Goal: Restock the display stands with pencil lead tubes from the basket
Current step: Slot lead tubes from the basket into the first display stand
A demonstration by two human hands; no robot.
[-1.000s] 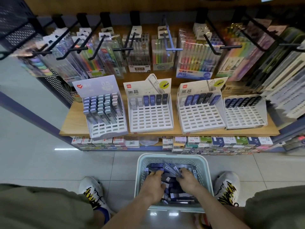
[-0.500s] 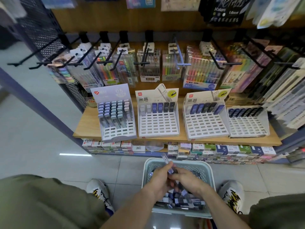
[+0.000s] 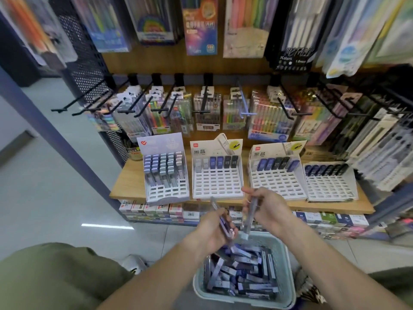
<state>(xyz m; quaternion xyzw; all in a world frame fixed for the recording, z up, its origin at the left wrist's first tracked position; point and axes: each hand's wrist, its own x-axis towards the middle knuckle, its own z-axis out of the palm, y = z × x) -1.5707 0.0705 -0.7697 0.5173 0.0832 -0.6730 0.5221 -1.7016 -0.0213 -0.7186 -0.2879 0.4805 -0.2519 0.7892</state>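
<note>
Holding lead tubes in both hands above the basket [image 3: 288,276], which sits on the floor below the front edge of the shelf [image 3: 125,186]. Left hand [image 3: 212,229] has its fingers curled round a small bunch of tubes [image 3: 223,222]; right hand [image 3: 268,209] pinches a single tube [image 3: 250,213] upright near its top. More tubes [image 3: 241,271] lie loose in the basket. Four display stands on the shelf; we'd aim at the second white stand [image 3: 218,173], only its back row filled. We judge the tubes light, rigid, smooth plastic, so likely slippery in a bundle. Best to pinch one at its upper end, across the flat faces, leaving the lower end free to drop into a slot.
</note>
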